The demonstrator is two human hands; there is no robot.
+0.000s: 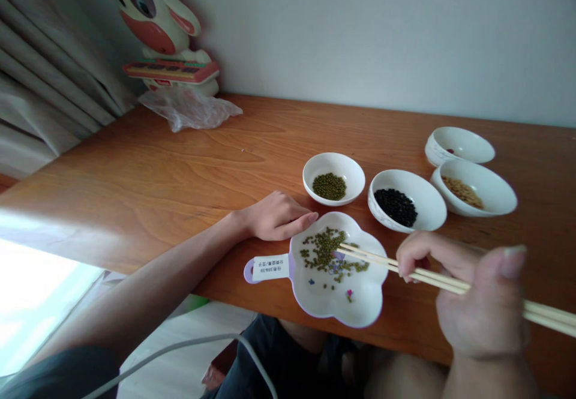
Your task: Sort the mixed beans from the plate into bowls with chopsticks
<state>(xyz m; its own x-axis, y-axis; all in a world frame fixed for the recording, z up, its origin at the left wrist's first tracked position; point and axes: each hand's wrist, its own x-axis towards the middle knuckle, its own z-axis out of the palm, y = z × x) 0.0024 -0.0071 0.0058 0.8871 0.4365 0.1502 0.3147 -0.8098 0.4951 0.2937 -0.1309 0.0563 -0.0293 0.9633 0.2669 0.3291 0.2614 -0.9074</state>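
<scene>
My right hand (468, 291) grips a pair of wooden chopsticks (420, 274), its thumb raised. The chopstick tips reach into a white flower-shaped plate (315, 300) with a purple rim and a labelled handle, among scattered green mung beans (326, 248). My left hand (281, 216) rests on the table at the plate's upper left. Its fingers are curled, partly hidden, and its thumb lies along the rim; nothing shows in it. Just behind the plate stands a white bowl (310, 183) of mung beans (330, 186).
To the right, one white bowl (429, 204) holds black beans (396, 207), another (499, 192) tan beans (461, 191). Behind them is a bowl (477, 147) with a little something reddish. A cow toy (171, 33) and plastic bag (193, 108) lie far left. A cable (180, 346) crosses below the table.
</scene>
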